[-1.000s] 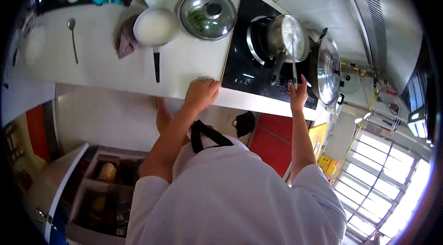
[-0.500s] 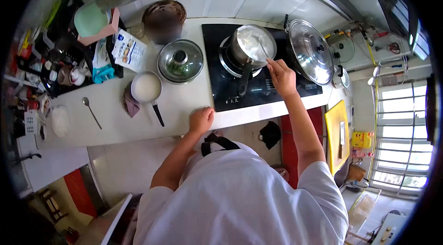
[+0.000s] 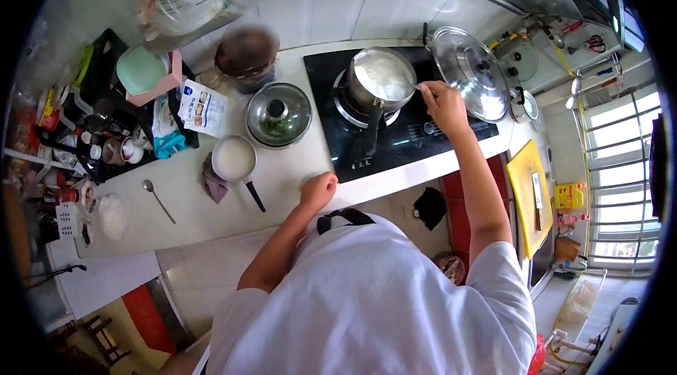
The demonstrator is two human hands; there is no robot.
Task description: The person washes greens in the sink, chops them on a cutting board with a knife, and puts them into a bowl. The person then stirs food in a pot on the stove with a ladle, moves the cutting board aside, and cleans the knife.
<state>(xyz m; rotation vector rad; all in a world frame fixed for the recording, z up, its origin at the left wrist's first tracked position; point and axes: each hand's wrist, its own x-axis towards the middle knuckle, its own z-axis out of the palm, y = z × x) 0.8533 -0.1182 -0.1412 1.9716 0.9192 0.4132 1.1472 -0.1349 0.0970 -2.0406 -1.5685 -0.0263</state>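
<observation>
My right hand [image 3: 443, 103] pinches the handle end of a metal utensil at the right rim of a saucepan [image 3: 383, 79]. White, cloudy contents fill that pan, which stands on the black cooktop [image 3: 331, 142] with its dark handle toward me. My left hand [image 3: 319, 190] rests closed on the counter's front edge, left of the cooktop; whether anything is inside it is hidden. Left of the cooktop is a glass-lidded bowl [image 3: 278, 115] with something green under the lid. Beside it a small pan [image 3: 234, 158] of white liquid stands against a purplish cloth [image 3: 214, 181].
A large lidded wok [image 3: 471, 75] stands at the cooktop's right. A spoon [image 3: 159, 202] lies on the left counter [image 3: 190, 216]. Behind are a white packet [image 3: 203, 108] and a basket [image 3: 247, 57]. A yellow board [image 3: 529, 195] holds a knife at the right.
The view has swung up and shifted, showing more of the back wall and left counter. My right hand has moved the utensil toward the pan's right rim. My left hand stays at the counter edge.
</observation>
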